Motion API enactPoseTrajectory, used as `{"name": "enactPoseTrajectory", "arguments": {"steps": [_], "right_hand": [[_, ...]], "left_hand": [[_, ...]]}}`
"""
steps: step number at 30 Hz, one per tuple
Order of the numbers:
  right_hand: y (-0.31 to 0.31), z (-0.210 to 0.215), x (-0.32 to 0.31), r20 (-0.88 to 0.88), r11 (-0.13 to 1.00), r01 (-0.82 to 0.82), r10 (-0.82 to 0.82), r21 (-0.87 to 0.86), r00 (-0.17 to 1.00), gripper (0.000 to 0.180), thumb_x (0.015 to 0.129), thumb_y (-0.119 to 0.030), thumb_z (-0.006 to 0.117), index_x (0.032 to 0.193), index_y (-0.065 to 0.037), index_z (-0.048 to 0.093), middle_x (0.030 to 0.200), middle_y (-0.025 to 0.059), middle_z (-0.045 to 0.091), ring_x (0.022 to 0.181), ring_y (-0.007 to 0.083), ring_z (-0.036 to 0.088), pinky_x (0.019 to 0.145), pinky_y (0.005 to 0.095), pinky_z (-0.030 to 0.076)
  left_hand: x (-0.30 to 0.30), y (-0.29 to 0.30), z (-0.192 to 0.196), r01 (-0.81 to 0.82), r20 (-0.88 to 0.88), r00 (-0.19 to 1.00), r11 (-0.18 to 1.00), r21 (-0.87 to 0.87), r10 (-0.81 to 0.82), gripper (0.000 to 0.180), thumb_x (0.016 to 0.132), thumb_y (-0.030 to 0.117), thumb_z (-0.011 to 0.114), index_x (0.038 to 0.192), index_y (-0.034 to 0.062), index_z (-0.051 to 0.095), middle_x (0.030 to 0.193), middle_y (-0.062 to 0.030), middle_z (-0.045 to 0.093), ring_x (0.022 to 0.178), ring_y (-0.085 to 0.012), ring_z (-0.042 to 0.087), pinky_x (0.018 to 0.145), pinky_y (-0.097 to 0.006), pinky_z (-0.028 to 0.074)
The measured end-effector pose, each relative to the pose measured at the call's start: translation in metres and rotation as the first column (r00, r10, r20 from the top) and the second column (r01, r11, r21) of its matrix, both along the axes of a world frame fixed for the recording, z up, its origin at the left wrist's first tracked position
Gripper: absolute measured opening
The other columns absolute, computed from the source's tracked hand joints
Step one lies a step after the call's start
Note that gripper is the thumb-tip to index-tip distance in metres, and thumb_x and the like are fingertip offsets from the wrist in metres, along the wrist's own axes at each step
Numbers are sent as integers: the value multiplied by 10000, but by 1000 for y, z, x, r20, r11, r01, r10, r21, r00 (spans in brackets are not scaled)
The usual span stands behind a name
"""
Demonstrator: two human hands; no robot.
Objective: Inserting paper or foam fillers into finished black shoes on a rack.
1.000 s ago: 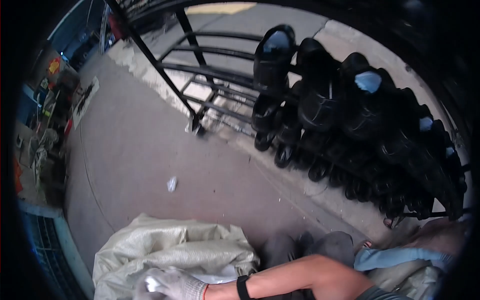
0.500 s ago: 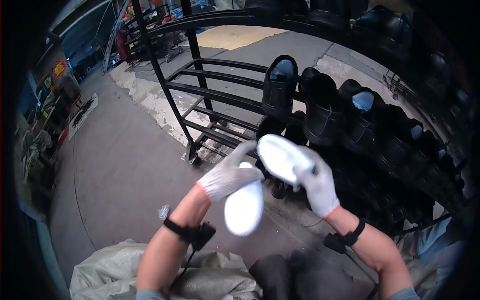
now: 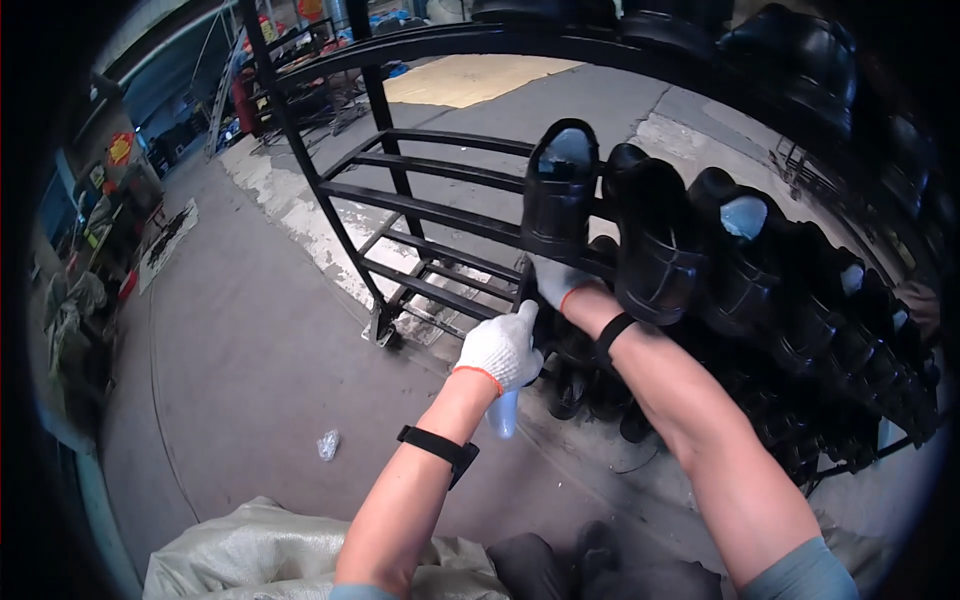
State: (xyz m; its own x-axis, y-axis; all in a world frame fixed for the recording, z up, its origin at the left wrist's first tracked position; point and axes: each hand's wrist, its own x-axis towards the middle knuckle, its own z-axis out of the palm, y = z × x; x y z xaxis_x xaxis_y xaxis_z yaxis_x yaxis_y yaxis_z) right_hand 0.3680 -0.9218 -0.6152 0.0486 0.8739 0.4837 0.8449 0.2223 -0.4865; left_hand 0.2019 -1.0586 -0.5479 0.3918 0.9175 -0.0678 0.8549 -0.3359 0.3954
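My left hand [image 3: 500,350], in a white knit glove with an orange cuff, is closed on a pale, smooth insole [image 3: 503,414], whose end hangs below the palm. Its fingertips are up against a dark shoe on the rack's lower tier. My gloved right hand [image 3: 557,281] reaches in under the upper row of shoes, at that lower tier. Its fingers are hidden, and so is whatever they hold. Just above it stands a black shoe [image 3: 557,212] with a pale blue lining showing. Another black shoe [image 3: 655,235] stands to its right, over my right wrist.
The black metal rack [image 3: 430,210] carries rows of black shoes running off to the right, with bare bars at its left end. A caster [image 3: 380,330] sits under its left post. A pale sack [image 3: 250,550] lies near me, and a crumpled clear scrap [image 3: 328,445] is on the floor.
My hands, which held two white insoles in front of the rack, have moved apart from that spot. The right went forward under the upper shoes; the left keeps one insole, now seen narrower.
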Motion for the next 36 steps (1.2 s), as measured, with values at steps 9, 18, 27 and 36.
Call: {"name": "enactPoseTrajectory", "arguments": {"steps": [9,18,27,36], "right_hand": [[-286,129,54,-3,806,-572,579,-153,816,975,768,-376,944,1571,-27,514,1444,272,561,1347,445,592,1136,483,503],[-336,108,117,-981,890,-456,66,-24,181,885,963,-266,818,1674,-16,355,1513,126,586,1382,235,583,1165,382,484],[-243,72,132,-764,908,201,-417,-366,491,268,1035,-216,665,1211,-17,701,970,135,794,869,264,773,643,322,557],[-96,1,241,311,873,-227,381,-432,871,403,1076,-377,571,1204,-38,747,1350,239,704,1257,388,653,1074,490,515]], "left_hand": [[11,-83,6,-342,831,391,900,-268,396,419,988,160,710,1329,-77,651,1109,-209,749,1039,-228,730,936,-388,590],[145,-154,-2,1,546,595,681,733,-589,1002,704,49,886,1562,-86,387,1459,-380,528,1208,-551,619,1018,-568,548],[153,-78,-37,-48,484,865,938,343,-133,524,875,135,721,1370,22,590,1101,-256,650,1008,-441,678,856,-535,579],[168,-58,-28,31,300,947,961,276,-117,164,910,126,659,988,73,792,1025,-198,783,990,-375,764,847,-492,628]]}}
